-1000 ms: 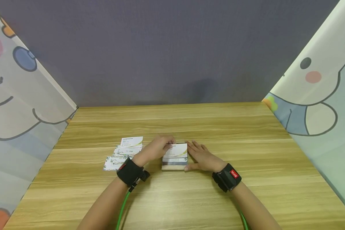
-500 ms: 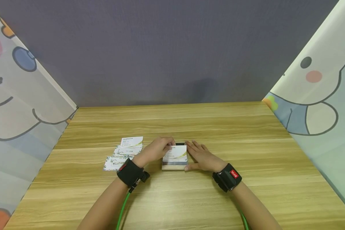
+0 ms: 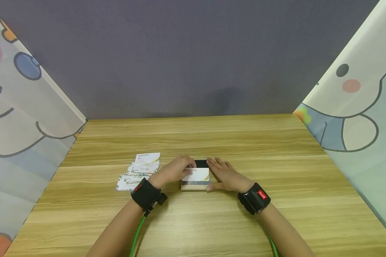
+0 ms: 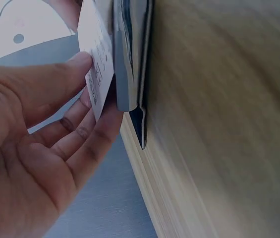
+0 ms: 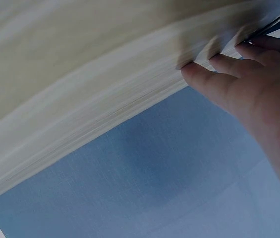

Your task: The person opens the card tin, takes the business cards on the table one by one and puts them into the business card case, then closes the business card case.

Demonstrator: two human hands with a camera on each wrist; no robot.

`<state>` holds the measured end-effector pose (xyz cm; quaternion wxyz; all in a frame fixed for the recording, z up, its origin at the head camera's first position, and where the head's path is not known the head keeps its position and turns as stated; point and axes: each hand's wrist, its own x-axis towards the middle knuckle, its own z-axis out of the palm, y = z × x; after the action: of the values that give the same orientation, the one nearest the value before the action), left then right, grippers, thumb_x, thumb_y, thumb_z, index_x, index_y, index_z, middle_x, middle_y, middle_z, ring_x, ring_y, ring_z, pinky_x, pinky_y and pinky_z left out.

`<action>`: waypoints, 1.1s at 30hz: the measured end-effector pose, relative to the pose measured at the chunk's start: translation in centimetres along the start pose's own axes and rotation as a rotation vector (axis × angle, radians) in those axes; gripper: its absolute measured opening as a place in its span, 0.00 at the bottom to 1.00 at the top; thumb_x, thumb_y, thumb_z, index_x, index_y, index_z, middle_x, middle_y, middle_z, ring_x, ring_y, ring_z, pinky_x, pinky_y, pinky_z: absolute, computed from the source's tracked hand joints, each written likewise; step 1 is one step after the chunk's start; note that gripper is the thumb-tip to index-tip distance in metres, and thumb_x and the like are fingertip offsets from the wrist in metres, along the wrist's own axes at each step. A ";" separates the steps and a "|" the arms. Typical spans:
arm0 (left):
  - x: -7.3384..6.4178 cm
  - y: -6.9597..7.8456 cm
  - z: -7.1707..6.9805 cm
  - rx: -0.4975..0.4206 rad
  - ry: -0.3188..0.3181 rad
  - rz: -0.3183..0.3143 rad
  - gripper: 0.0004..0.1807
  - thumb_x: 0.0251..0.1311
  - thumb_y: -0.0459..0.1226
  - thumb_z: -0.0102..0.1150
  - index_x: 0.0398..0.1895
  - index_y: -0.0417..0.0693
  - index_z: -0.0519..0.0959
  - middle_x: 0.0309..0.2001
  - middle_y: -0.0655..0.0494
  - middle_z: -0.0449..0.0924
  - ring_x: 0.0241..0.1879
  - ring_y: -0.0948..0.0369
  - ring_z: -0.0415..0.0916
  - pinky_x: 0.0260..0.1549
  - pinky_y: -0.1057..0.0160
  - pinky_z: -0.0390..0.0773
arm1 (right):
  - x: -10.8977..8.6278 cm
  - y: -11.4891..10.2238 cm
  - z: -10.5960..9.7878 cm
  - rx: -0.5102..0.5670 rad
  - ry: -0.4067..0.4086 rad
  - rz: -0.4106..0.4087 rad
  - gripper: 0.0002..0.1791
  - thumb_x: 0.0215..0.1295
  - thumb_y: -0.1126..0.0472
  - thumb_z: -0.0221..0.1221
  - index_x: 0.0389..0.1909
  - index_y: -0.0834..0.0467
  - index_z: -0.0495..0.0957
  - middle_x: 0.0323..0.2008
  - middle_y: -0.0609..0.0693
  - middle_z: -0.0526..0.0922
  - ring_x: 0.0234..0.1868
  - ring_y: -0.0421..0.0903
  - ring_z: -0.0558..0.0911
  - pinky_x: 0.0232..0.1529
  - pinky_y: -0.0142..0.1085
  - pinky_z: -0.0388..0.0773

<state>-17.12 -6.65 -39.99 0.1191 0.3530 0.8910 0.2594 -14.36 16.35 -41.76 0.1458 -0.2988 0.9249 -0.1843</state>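
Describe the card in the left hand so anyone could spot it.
On the wooden table, a flat case sits between the left hand and the right hand. Over it is a white card with a yellow curve. Unlike the loose cards lying farther left, it is pinched in the left hand.

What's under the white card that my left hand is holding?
A flat case. Its dark panel shows past the far edge of the white card, its grey strip past the near edge. Whatever lies directly beneath the card is covered.
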 end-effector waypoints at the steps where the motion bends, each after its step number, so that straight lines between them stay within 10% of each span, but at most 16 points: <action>1: -0.1 0.0 0.0 -0.006 -0.008 -0.002 0.10 0.58 0.30 0.56 0.43 0.41 0.76 0.40 0.50 0.76 0.40 0.58 0.74 0.39 0.62 0.75 | 0.0 0.0 0.0 -0.001 0.000 0.000 0.53 0.54 0.37 0.56 0.70 0.63 0.45 0.71 0.58 0.46 0.71 0.60 0.42 0.66 0.59 0.44; 33: -1.0 -0.1 -0.1 -0.007 -0.039 0.064 0.15 0.59 0.28 0.53 0.50 0.37 0.75 0.40 0.48 0.79 0.40 0.57 0.77 0.40 0.61 0.77 | 0.1 0.3 0.3 -0.026 0.025 -0.015 0.53 0.53 0.36 0.56 0.70 0.63 0.47 0.71 0.58 0.47 0.71 0.61 0.44 0.65 0.60 0.46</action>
<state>-16.53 -7.47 -39.90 0.1294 0.3858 0.8759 0.2593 -14.43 16.44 -42.16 0.1287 -0.3053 0.9267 -0.1772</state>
